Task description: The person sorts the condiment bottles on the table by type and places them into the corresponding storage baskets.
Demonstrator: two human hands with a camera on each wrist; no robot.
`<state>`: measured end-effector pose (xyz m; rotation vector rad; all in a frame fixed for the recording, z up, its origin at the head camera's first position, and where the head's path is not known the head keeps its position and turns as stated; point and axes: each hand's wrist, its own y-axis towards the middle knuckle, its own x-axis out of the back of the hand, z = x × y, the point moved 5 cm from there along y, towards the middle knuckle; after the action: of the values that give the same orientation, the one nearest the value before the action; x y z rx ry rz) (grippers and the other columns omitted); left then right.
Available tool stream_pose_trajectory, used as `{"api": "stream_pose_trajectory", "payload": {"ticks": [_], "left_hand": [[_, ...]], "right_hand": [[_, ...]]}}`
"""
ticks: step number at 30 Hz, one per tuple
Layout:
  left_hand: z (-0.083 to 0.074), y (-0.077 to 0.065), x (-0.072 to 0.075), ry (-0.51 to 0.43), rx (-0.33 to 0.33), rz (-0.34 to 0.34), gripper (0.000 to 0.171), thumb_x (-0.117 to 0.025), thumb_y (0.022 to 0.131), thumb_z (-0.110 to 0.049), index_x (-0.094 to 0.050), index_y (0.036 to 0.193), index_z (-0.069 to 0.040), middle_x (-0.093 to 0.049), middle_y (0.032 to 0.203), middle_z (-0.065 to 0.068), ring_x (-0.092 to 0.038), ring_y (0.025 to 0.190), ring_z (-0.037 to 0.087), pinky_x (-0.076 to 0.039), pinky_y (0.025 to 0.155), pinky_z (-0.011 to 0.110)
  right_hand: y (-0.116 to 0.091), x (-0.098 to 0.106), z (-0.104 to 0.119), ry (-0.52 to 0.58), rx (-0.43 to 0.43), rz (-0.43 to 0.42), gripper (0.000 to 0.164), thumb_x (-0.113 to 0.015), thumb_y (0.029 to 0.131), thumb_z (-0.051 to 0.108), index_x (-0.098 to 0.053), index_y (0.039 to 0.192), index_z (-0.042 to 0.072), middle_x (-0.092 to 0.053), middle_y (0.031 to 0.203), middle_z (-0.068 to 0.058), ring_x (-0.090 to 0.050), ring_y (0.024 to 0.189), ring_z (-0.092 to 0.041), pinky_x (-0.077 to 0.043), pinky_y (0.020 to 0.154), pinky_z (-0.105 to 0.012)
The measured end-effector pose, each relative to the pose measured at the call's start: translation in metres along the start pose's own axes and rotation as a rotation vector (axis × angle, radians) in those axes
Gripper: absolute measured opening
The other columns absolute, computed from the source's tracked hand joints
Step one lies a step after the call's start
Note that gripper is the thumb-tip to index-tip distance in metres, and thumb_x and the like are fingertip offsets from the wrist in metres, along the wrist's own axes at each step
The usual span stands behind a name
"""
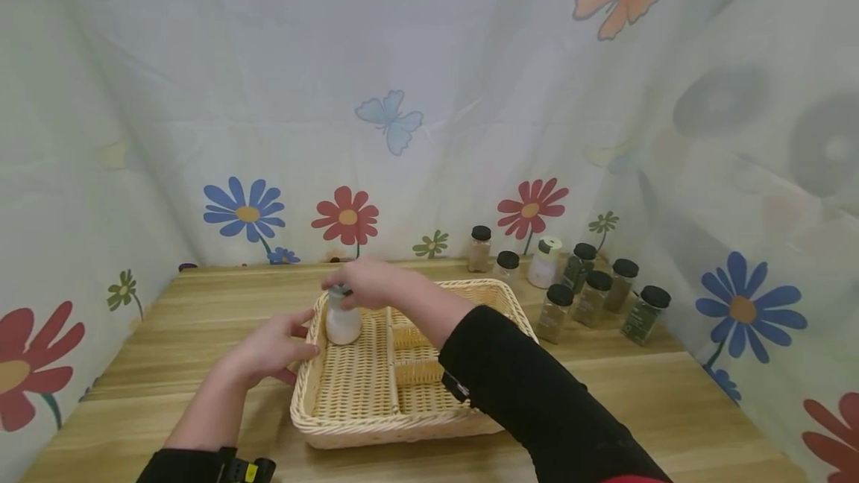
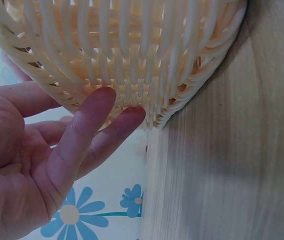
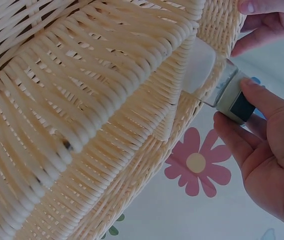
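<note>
A wicker basket (image 1: 403, 423) with dividers lies on the wooden table. In its far left corner, a clear seasoning jar (image 1: 344, 325) with white contents stands on the basket's floor or just above it; I cannot tell which. My right hand (image 1: 372, 283) pinches the jar by its cap, which looks pale with a dark panel (image 3: 242, 107) in the right wrist view. Beside the basket's left side is my left hand (image 1: 275, 346). Its fairly straight fingers (image 2: 89, 117) touch or nearly touch the outer woven wall (image 2: 127, 65).
Several spice jars with black lids, among them a green-filled one (image 1: 646, 314) and a brown-filled one (image 1: 555, 313), stand right of the basket. With them is a white jar (image 1: 544, 263) with a pale yellow cap. A flowered curtain (image 1: 436, 170) hangs behind the table.
</note>
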<state>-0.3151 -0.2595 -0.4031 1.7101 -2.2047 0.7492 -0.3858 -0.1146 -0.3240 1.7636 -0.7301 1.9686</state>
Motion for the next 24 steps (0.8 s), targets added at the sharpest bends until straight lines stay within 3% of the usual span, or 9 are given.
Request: {"api": "stream_pose_trajectory", "payload": {"ticks": [3, 7, 12, 19, 24], "left_hand": [[-0.001, 0.0, -0.001, 0.003, -0.005, 0.0, 0.08, -0.067, 0.094, -0.012, -0.022, 0.16, -0.004, -0.048, 0.144, 0.032, -0.071, 0.097, 0.025, -0.065, 0.065, 0.043], [-0.001, 0.0, -0.001, 0.007, -0.01, 0.003, 0.08, -0.066, 0.094, -0.012, -0.022, 0.16, -0.004, -0.048, 0.143, 0.033, -0.072, 0.095, 0.025, -0.064, 0.064, 0.043], [-0.001, -0.001, -0.001, 0.002, -0.003, -0.002, 0.08, -0.066, 0.094, -0.011, -0.022, 0.16, -0.003, -0.046, 0.144, 0.034, -0.072, 0.096, 0.026, -0.064, 0.064, 0.044], [-0.002, -0.001, -0.001, 0.001, -0.003, -0.005, 0.079, -0.064, 0.094, -0.009, -0.021, 0.16, -0.004, -0.046, 0.144, 0.035, -0.072, 0.096, 0.026, -0.064, 0.064, 0.043], [-0.002, -0.001, -0.002, 0.013, -0.001, -0.016, 0.079, -0.066, 0.093, -0.009, -0.023, 0.16, -0.004, -0.046, 0.144, 0.035, -0.071, 0.095, 0.025, -0.064, 0.064, 0.043]], "right_hand": [[0.0, -0.001, -0.002, -0.007, 0.01, 0.0, 0.051, -0.067, 0.097, 0.03, -0.053, 0.147, 0.031, -0.057, 0.149, 0.008, -0.054, 0.136, -0.016, -0.048, 0.112, -0.031], [-0.001, 0.002, -0.006, -0.015, 0.02, -0.012, 0.057, -0.067, 0.096, 0.039, -0.049, 0.15, 0.032, -0.043, 0.161, 0.005, -0.046, 0.145, -0.019, -0.043, 0.118, -0.034], [-0.011, 0.019, -0.016, 0.028, -0.012, -0.077, 0.065, -0.067, 0.095, 0.046, -0.042, 0.153, 0.035, -0.028, 0.168, 0.0, -0.039, 0.15, -0.022, -0.041, 0.12, -0.039], [-0.028, 0.046, -0.038, 0.069, -0.06, -0.206, 0.065, -0.07, 0.093, 0.044, -0.047, 0.151, 0.028, -0.024, 0.169, -0.006, -0.032, 0.153, -0.026, -0.04, 0.121, -0.043], [-0.04, 0.058, -0.057, 0.109, -0.1, -0.276, 0.066, -0.07, 0.093, 0.041, -0.046, 0.152, 0.025, -0.022, 0.169, -0.008, -0.036, 0.151, -0.029, -0.039, 0.121, -0.043]]}}
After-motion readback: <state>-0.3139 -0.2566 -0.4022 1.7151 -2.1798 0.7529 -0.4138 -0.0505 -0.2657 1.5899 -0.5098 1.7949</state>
